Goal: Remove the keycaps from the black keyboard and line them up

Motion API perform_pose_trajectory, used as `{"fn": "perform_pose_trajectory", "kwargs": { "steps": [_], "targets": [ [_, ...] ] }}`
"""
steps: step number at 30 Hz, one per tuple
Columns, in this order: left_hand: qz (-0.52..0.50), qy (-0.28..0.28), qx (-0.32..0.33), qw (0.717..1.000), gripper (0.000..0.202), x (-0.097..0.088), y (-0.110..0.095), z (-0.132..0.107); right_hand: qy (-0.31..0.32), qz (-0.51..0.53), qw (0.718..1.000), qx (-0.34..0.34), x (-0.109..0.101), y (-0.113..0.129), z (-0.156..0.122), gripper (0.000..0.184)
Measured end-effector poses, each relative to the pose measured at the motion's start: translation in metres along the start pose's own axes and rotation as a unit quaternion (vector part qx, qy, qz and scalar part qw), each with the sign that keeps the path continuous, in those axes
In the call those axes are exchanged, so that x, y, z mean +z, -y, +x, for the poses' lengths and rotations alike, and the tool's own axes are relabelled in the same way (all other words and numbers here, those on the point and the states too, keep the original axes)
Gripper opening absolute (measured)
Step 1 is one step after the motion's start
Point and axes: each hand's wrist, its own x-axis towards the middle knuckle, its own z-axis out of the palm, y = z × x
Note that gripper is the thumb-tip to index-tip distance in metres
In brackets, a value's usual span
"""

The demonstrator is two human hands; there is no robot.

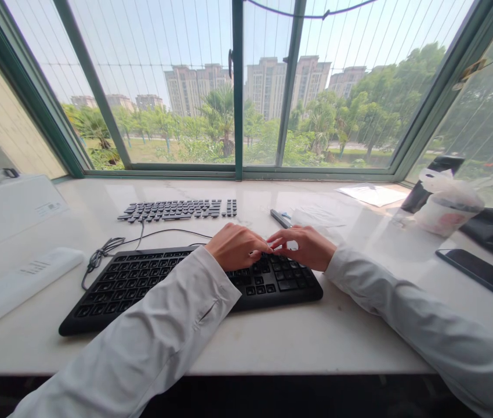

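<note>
A black keyboard [129,281] lies tilted on the white ledge, most of its key positions bare of keycaps; the number pad at its right end has caps on. My left hand [238,245] is closed over the upper right part of the keyboard. Its fingertips meet those of my right hand [304,246], which is pinched from the other side. Whatever is between the fingertips is too small and hidden to make out. Behind the keyboard, the loose black keycaps [177,209] are laid out in rows. A slim dark tool [280,219] lies just behind my hands.
A cable [98,255] is coiled at the keyboard's left. A white device [24,287] and a white box [7,215] stand farther left. On the right are a phone [485,274], a bagged cup [449,209] and paper [372,194]. Clear plastic [318,216] lies behind my right hand.
</note>
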Motion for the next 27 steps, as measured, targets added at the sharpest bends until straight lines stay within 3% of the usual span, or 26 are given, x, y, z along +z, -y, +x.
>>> {"fn": "perform_pose_trajectory", "kwargs": {
  "steps": [14, 27],
  "targets": [
    [0.002, 0.015, -0.019, 1.0, 0.041, 0.0, 0.0011, 0.0002, -0.022, 0.071, 0.997, 0.036, 0.0036, 0.0021, -0.0006, 0.008],
    [0.02, 0.012, -0.004, 1.0, 0.039, 0.0032, 0.0021, 0.0, -0.013, 0.116, 0.989, 0.096, 0.0025, 0.0043, -0.0021, 0.007]
  ]
}}
